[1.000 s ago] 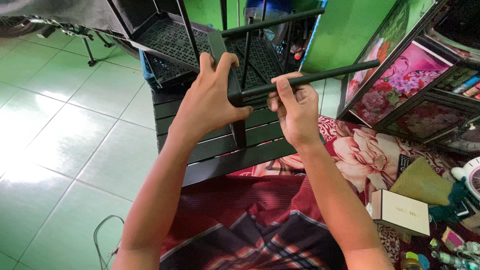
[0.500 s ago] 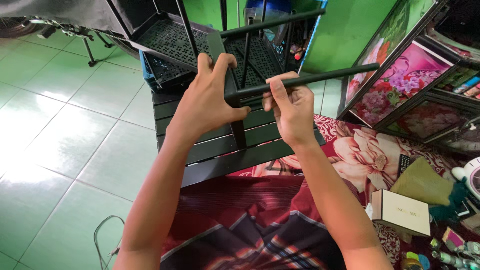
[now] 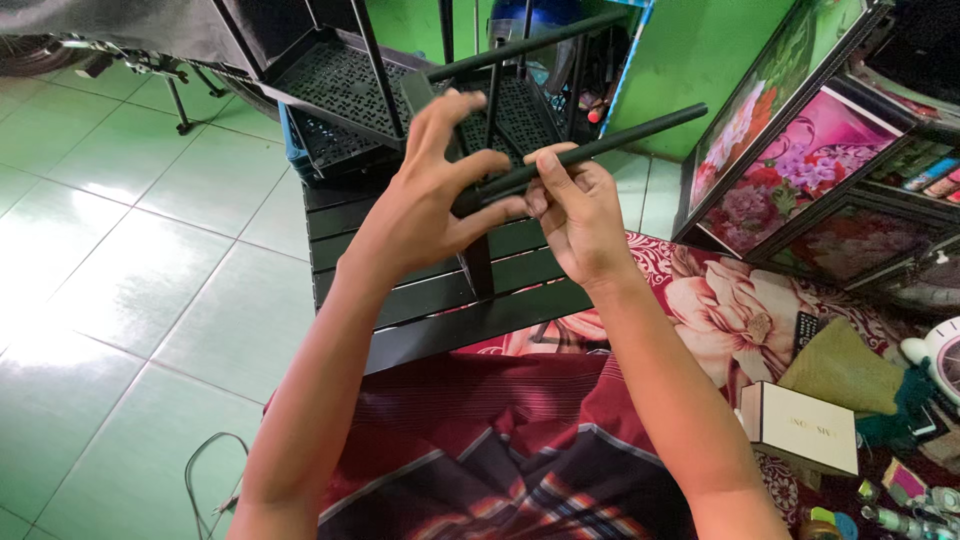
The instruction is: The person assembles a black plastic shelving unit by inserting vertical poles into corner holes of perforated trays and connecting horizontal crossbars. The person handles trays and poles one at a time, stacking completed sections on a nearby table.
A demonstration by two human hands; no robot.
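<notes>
Both hands up in front, meeting on a long black round plastic rod (image 3: pixel 600 145) that slants up to the right. Left hand (image 3: pixel 425 205) fingers spread, thumb and fingertips pinching the rod's near end where it meets a black upright post (image 3: pixel 478 265). Right hand (image 3: pixel 580 215) curled round the rod just beside the left, thumb on top. Rod held in the air above a black slatted plastic panel (image 3: pixel 420 290) lying on the green tiled floor (image 3: pixel 130 250).

Risk, as judged: the joint under the left fingers looks loose, so the rod could slip off the post or twist sideways because the grip sits at one end only; fingers could get nipped at the socket.

Around: black perforated plastic shelf trays (image 3: pixel 340 85) with thin black legs behind, a second black rod (image 3: pixel 530 45) crossing above, framed flower pictures (image 3: pixel 790 150) leaning at right, red floral mat (image 3: pixel 720 310), small tan box (image 3: pixel 800 430), loose cable (image 3: pixel 205 480) on floor. Trays and crossing rod crowd the space behind the hands
</notes>
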